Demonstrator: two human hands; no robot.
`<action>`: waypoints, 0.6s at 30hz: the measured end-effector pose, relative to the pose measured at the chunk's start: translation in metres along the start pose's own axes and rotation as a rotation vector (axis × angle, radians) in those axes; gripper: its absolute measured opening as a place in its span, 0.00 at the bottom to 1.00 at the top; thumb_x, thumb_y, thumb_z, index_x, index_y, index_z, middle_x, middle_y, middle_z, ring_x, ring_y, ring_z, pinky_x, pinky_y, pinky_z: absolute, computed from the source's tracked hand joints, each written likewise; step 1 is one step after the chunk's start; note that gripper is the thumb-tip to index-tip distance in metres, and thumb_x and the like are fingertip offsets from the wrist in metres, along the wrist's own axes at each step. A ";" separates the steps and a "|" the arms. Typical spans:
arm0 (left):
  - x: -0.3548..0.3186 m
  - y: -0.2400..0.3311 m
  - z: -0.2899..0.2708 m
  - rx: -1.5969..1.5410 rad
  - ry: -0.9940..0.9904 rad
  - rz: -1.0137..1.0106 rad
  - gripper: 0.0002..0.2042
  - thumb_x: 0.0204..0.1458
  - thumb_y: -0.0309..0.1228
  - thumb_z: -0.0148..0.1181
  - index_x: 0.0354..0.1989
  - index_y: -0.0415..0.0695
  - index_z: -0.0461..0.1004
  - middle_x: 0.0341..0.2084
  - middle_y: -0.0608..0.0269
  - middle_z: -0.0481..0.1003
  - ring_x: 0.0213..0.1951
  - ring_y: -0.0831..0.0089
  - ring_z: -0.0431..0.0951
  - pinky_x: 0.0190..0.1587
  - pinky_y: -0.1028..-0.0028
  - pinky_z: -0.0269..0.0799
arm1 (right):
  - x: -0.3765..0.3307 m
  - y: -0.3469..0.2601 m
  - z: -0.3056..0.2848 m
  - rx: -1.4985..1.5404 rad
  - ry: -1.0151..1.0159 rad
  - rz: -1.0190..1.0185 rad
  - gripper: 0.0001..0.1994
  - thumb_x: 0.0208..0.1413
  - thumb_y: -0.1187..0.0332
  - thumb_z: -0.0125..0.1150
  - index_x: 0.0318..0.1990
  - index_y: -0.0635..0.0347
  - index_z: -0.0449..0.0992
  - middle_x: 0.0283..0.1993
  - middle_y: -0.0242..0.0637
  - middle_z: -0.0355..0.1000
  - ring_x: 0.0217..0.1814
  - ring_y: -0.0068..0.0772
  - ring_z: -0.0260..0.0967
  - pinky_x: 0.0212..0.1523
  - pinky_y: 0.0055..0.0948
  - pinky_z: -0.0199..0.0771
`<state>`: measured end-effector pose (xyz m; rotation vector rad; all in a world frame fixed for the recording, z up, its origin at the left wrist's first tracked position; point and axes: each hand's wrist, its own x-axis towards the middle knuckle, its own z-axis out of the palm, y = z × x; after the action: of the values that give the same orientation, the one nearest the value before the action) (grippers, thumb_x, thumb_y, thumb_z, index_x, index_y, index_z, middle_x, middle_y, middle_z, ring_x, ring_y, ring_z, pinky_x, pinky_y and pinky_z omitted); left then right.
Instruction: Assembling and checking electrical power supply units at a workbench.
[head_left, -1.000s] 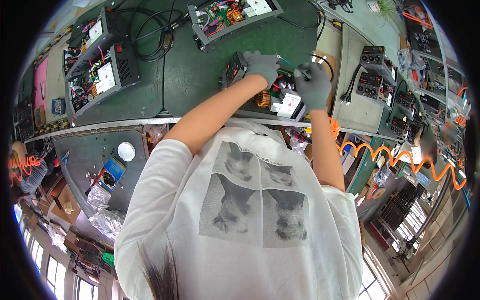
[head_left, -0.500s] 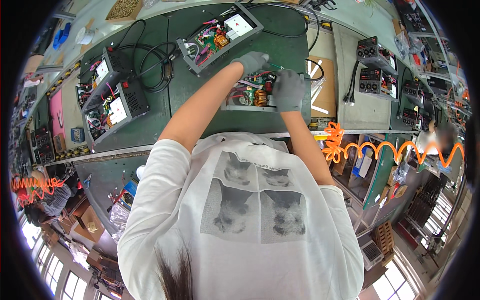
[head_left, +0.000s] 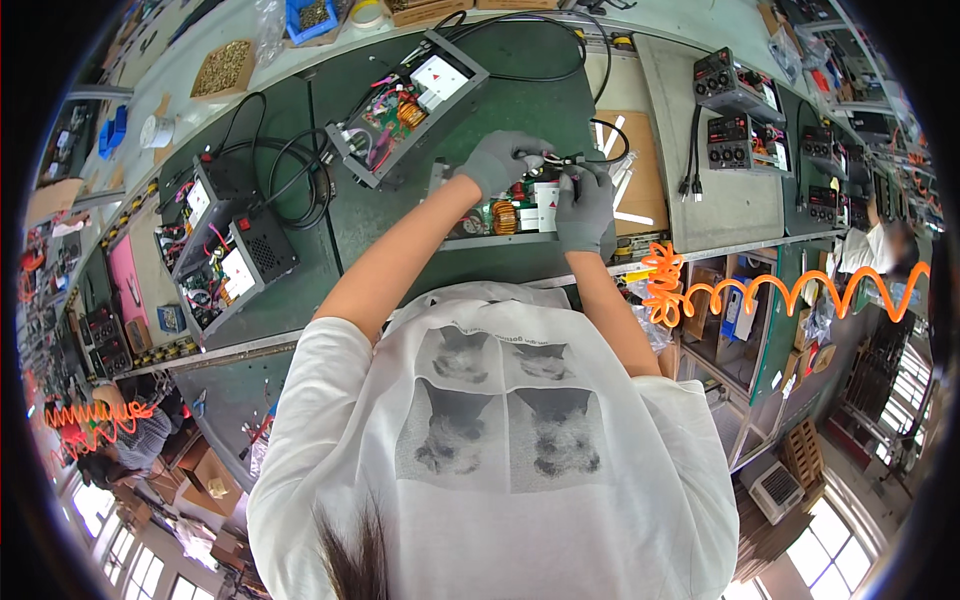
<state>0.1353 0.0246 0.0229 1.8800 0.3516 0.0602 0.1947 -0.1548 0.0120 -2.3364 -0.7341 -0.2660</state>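
1. Gloved left hand [head_left: 500,162], thumb and fingertips drawn together, pinches thin wire ends [head_left: 541,160] just above an open metal box.
2. Gloved right hand [head_left: 585,207] is close beside it, fingers bent inward at the end of a black cable [head_left: 612,158]; the fingers hide their own contact, so I cannot tell whether they grip it.
3. That cable curves in from the right side to meet the wires between the two hands.
4. Beneath the hands, the open box [head_left: 510,241] sits near the front edge of the green table [head_left: 370,215]. A copper coil [head_left: 504,218] and a white block [head_left: 546,200] show inside; the gloves cover part of the rest.
5. Beyond the left forearm, a second open box [head_left: 432,125] lies at a slant, its circuit parts exposed.
6. Farther left, two more open boxes [head_left: 265,243] stand close together, near a coiled black cord [head_left: 322,185].
7. Right of the hands, white strips [head_left: 634,217] lie on a brown board [head_left: 650,185].
8. Past the board are two dark boxes with dials [head_left: 728,140], and an orange spiral hose [head_left: 665,275] hangs along the table's front edge.
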 end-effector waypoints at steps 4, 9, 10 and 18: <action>0.012 -0.010 0.024 0.123 0.083 0.190 0.08 0.51 0.30 0.64 0.40 0.46 0.81 0.31 0.62 0.77 0.39 0.64 0.76 0.45 0.70 0.72 | 0.000 -0.003 -0.003 0.023 -0.020 0.057 0.09 0.54 0.64 0.62 0.41 0.56 0.79 0.47 0.42 0.73 0.51 0.49 0.68 0.51 0.44 0.68; 0.024 -0.006 0.031 0.389 0.057 0.260 0.07 0.49 0.32 0.63 0.36 0.49 0.81 0.35 0.63 0.76 0.39 0.61 0.75 0.44 0.65 0.71 | 0.002 -0.002 -0.006 0.140 0.032 0.097 0.09 0.57 0.65 0.59 0.41 0.60 0.78 0.47 0.45 0.73 0.49 0.49 0.71 0.48 0.41 0.72; 0.024 -0.004 0.031 0.492 0.068 0.269 0.06 0.49 0.32 0.62 0.35 0.49 0.80 0.35 0.64 0.76 0.38 0.61 0.75 0.43 0.63 0.70 | 0.002 -0.002 -0.006 0.155 0.047 0.095 0.10 0.58 0.65 0.58 0.41 0.61 0.78 0.47 0.45 0.73 0.48 0.49 0.72 0.48 0.41 0.72; 0.035 0.011 0.042 1.194 -0.070 0.397 0.08 0.47 0.32 0.60 0.36 0.52 0.78 0.33 0.66 0.73 0.42 0.67 0.72 0.40 0.66 0.67 | 0.003 -0.001 -0.008 0.162 0.070 0.131 0.09 0.59 0.66 0.57 0.40 0.62 0.78 0.45 0.46 0.74 0.45 0.48 0.74 0.45 0.40 0.74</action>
<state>0.1802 -0.0075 0.0140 3.1047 -0.1001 0.0549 0.1964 -0.1581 0.0194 -2.1989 -0.5453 -0.2204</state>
